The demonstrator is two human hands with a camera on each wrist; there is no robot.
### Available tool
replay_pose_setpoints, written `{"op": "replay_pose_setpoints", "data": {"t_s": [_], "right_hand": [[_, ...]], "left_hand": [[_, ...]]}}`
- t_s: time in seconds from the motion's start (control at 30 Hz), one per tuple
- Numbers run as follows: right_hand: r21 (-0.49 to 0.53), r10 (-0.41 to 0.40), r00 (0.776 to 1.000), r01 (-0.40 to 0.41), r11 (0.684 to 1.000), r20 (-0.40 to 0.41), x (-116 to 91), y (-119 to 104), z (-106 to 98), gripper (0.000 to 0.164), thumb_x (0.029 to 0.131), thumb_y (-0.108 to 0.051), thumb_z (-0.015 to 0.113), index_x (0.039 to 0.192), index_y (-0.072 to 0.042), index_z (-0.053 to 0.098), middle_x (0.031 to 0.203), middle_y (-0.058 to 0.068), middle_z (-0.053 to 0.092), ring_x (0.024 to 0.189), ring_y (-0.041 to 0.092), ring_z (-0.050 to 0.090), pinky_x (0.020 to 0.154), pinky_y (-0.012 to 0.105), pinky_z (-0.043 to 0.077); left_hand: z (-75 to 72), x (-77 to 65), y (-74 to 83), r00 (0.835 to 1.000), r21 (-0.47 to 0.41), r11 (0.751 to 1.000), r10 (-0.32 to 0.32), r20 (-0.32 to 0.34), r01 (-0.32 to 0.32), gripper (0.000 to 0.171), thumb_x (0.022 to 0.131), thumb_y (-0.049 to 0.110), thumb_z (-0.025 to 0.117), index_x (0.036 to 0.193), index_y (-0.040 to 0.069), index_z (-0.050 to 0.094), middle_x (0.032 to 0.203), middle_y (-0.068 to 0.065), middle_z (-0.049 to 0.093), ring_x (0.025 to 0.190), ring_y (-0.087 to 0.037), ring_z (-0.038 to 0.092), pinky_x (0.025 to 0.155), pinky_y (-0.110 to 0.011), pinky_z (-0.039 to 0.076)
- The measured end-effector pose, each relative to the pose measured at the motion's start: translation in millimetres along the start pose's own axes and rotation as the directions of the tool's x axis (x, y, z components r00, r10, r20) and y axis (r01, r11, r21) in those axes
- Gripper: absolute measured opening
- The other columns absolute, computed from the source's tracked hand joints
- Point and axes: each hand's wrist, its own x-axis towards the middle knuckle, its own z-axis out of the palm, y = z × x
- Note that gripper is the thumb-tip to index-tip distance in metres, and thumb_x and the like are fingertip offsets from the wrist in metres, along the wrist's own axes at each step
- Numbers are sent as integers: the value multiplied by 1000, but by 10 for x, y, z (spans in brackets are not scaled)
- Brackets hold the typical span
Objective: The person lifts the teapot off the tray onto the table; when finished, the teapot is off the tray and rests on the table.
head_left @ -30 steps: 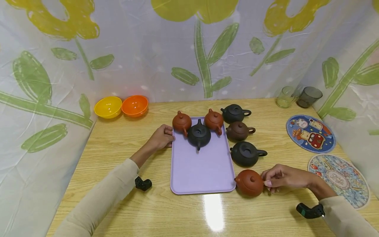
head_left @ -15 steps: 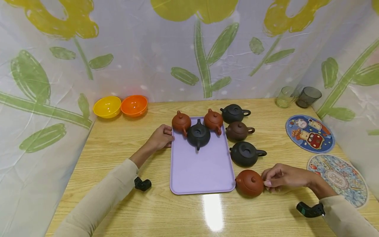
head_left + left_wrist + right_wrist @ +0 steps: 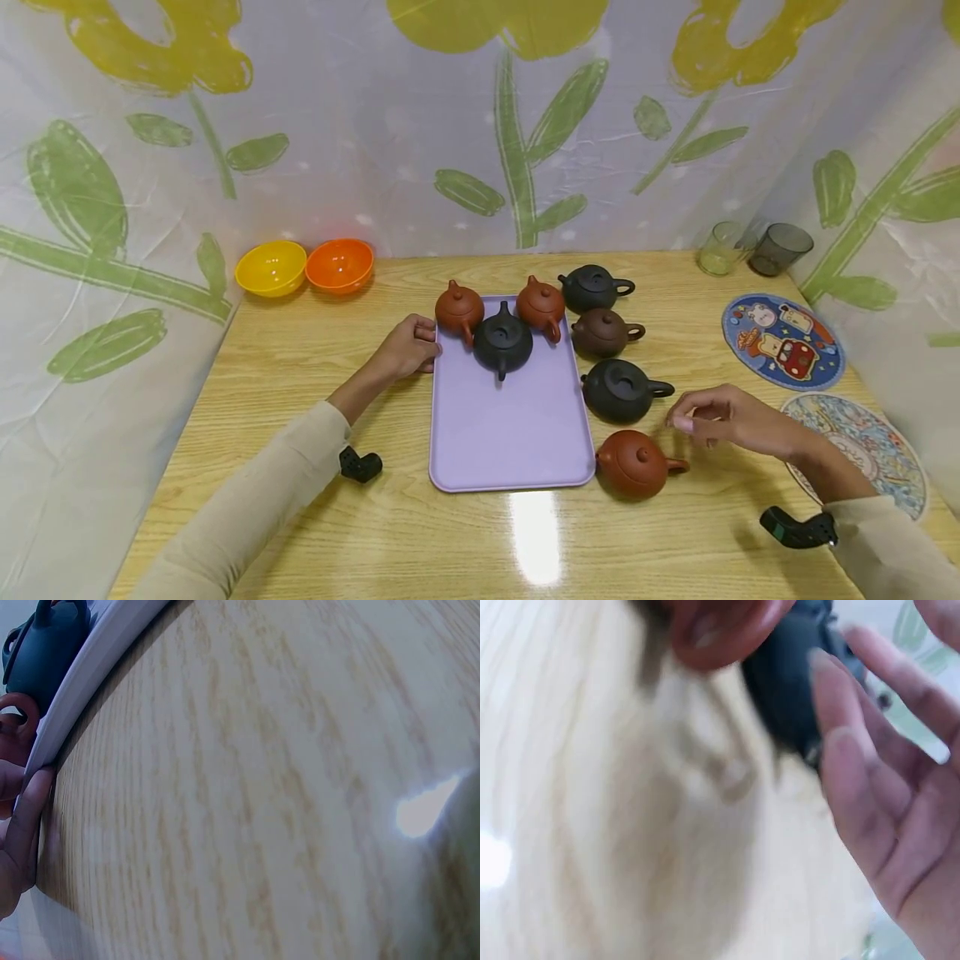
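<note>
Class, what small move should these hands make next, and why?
Probably the right hand should draw back a little. It holds nothing and hovers close to the handles of the front red-brown teapot and the black teapot beyond it, so it might nudge them; both stand on the table with spouts at the edge of the tray.

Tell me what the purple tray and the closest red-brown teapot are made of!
The purple tray looks like smooth plastic: even colour, rounded rim. The red-brown teapot seems unglazed clay: earthy colour, dull sheen, though I can't be sure.
</note>
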Motion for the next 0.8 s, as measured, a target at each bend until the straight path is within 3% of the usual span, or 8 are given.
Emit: {"op": "replay_pose_setpoints", "data": {"t_s": [0.17, 0.3, 0.47, 0.63, 0.8], "right_hand": [[-94, 61, 981, -79, 992, -184, 191, -305, 42, 17, 102, -13, 57, 108, -2, 69, 82, 17, 65, 70, 27, 61, 60, 34, 55], [-78, 109, 959, -133, 988, -262, 453, -550, 142, 20, 101, -21, 61, 104, -3, 69, 83, 18, 64, 70, 25, 62, 60, 33, 55], [-20, 168, 937, -183, 983, -305, 850, -775, 253, 27, 98, -27, 64, 103, -1, 69, 95, 22, 63, 73, 28, 64, 59, 32, 55], [29, 215, 913, -219, 975, -347, 1265, -876, 331, 29, 96, -33, 67, 98, -5, 72, 82, 16, 64, 72, 31, 64, 59, 33, 56], [54, 273, 895, -272, 961, -353, 1626, -916, 414, 33, 93, -41, 69, 95, -9, 73, 86, 7, 63, 71, 26, 61, 59, 38, 55]], "left_hand": [[0, 0, 3, 1000, 11, 1000, 1, 1, -1, 49, 96, 4, 61, 139, -1, 40, 129, -19, 49, 99, -23, 60, 70, -27, 61], [1, -12, 3, 1000, 7, 1000, -1, 1, 1, 49, 96, 4, 61, 140, -1, 40, 129, -19, 48, 100, -23, 60, 70, -27, 61], [6, 2, -13, 1000, -10, 1000, 1, 2, -1, 49, 95, 3, 61, 139, -2, 39, 127, -19, 48, 98, -22, 60, 69, -28, 61], [15, 6, -7, 1000, -16, 1000, -1, 4, 1, 49, 95, 2, 61, 138, -2, 39, 126, -18, 48, 98, -23, 59, 69, -28, 61], [15, -4, 9, 1000, -9, 1000, 5, 5, -5, 48, 95, 2, 61, 138, -1, 40, 126, -19, 48, 98, -23, 60, 69, -28, 61]]}}
